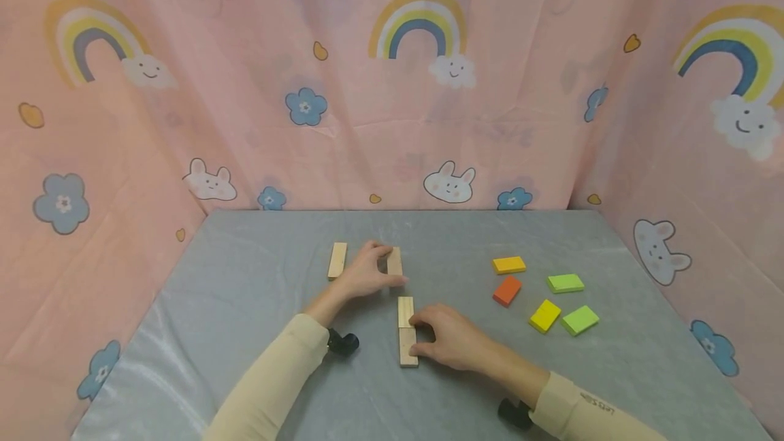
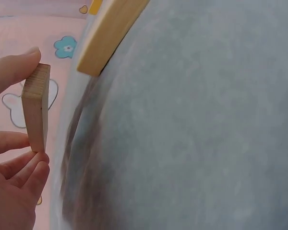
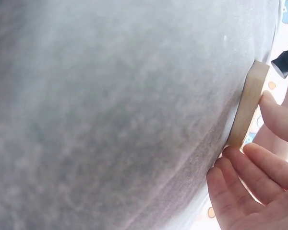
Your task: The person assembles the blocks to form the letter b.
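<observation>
My left hand (image 1: pixel 366 271) pinches a plain wooden block (image 1: pixel 395 262) by its two ends, thumb on one and fingers on the other. In the left wrist view this block (image 2: pixel 37 108) is held up off the cloth. My right hand (image 1: pixel 453 337) grips the nearer wooden block (image 1: pixel 407 349) of two lying end to end; its fingertips reach the seam, its thumb the near end. The right wrist view shows that block (image 3: pixel 248 103) between thumb and fingers. The farther block (image 1: pixel 405 312) of the pair lies flat, in line with it.
Another plain wooden block (image 1: pixel 337 260) lies left, beyond my left wrist. To the right are an orange block (image 1: pixel 507 290), two yellow blocks, one a yellow block (image 1: pixel 509 265) farther back, and two green blocks, one a green block (image 1: pixel 565 283). Grey cloth (image 1: pixel 245 318) covers the table; a pink curtain (image 1: pixel 367 141) surrounds it.
</observation>
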Demonstrator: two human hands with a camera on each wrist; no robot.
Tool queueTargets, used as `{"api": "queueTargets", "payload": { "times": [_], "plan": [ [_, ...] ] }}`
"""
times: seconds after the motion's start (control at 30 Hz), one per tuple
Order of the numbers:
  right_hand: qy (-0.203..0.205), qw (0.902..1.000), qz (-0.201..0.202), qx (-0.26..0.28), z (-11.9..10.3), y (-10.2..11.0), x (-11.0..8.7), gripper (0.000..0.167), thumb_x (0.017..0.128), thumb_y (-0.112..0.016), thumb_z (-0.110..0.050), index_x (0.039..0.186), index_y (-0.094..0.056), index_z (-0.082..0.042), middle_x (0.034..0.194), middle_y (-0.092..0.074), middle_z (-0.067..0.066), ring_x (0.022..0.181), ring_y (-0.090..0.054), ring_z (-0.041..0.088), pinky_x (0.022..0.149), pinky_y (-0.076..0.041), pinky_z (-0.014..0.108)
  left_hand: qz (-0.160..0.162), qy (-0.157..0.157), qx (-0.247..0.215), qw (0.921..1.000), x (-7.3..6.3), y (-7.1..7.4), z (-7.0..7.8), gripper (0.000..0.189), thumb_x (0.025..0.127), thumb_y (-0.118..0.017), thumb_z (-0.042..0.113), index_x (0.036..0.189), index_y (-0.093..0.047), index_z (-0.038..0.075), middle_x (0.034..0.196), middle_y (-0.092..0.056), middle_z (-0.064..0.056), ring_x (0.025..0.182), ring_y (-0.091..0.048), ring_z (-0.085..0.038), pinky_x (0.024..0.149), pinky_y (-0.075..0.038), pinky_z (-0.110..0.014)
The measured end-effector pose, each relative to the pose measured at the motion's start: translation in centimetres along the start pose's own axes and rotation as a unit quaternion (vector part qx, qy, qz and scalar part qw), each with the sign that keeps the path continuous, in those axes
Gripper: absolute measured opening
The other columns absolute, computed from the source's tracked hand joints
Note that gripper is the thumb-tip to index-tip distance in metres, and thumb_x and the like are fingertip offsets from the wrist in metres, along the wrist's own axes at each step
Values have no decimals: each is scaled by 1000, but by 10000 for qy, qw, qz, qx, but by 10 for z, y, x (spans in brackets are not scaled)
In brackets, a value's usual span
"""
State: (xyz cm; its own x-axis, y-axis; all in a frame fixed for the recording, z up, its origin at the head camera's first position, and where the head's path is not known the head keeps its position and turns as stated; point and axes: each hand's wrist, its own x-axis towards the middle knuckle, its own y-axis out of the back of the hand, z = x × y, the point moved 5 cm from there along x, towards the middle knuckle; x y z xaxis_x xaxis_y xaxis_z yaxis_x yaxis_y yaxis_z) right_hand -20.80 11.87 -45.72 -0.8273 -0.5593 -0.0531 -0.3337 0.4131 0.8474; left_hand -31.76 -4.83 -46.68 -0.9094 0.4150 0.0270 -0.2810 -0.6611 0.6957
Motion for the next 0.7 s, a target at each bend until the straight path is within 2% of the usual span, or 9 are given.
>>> {"api": "queueTargets", "payload": {
  "times": [0.3, 0.53, 0.7],
  "plan": [
    [-15, 10000, -8, -45, 0, 0, 0, 42, 83, -87, -26, 116, -73, -4, 108, -72, 2, 105, -64, 23, 93, -52, 47, -221, -64, 196, 9995, 4, -14, 1, 85, 86, -79, 47, 149, -48, -1, 143, -47, -16, 129, -50, -33, 104, -46, -51],
    [-136, 9999, -73, 24, 2, -1, 0, 43, 83, -87, -27, 117, -73, -5, 109, -71, 1, 106, -63, 23, 94, -51, 48, -419, -61, 298, 9987, 4, -20, 6, 88, 86, -80, 47, 150, -46, -2, 144, -45, -16, 131, -48, -33, 106, -45, -50],
    [-131, 9999, -13, 37, 2, -1, 0, 43, 82, -87, -26, 117, -73, -4, 109, -71, 1, 107, -63, 23, 94, -51, 48, -437, -61, 467, 9979, 3, -23, 7, 89, 85, -80, 48, 150, -46, -2, 146, -44, -17, 132, -47, -32, 106, -45, -49]
  ]
}}
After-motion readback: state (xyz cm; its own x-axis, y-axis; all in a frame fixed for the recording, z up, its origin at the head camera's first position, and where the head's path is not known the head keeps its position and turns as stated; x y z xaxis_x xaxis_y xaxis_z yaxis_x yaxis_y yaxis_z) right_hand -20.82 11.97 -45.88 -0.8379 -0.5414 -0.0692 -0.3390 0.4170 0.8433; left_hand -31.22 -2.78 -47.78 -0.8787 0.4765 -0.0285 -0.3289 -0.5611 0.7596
